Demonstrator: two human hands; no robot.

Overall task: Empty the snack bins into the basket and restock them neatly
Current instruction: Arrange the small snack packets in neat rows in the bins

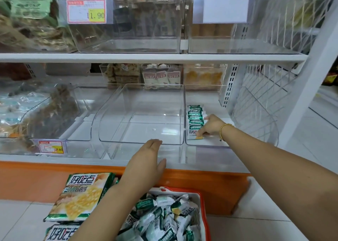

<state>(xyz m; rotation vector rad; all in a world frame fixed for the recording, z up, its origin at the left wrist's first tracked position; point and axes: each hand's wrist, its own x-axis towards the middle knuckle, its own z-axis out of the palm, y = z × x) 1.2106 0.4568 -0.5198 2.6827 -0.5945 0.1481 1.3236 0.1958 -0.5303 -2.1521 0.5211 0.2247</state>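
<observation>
Hazards first. Liable to topple: row of green packets (195, 120), stood on edge just right of the middle bin (140, 142), against the left wall of the right bin (206, 145). Braced on its open flank by the right hand (210, 127) alone, so apt to fan flat on a quick pull-away or a snag of the bracelet (225, 129). Also liable to shove the middle bin rearward or askew if leaned on through the left hand (146, 160). Clear plastic on a smooth shelf, probably quick to slide. Some chance too of clipping the right bin's front lip with the wrist on the reach down to the basket (202, 213), below and in front of the middle bin and heaped with loose packets (161, 220).

Fingers.
- Right: bent in against the row's right flank, thumb low by the frontmost packet, one fingertip higher, toward the rear of the row. Touching for certain. Pinching or merely pressing: cannot tell, tips hidden behind the knuckles.
- Left: released, fingers straight and together, palm down, tips at the middle bin's front lip, apparently resting there, holding nothing.

Judging by the basket, most stock yet to be shelved.
</observation>
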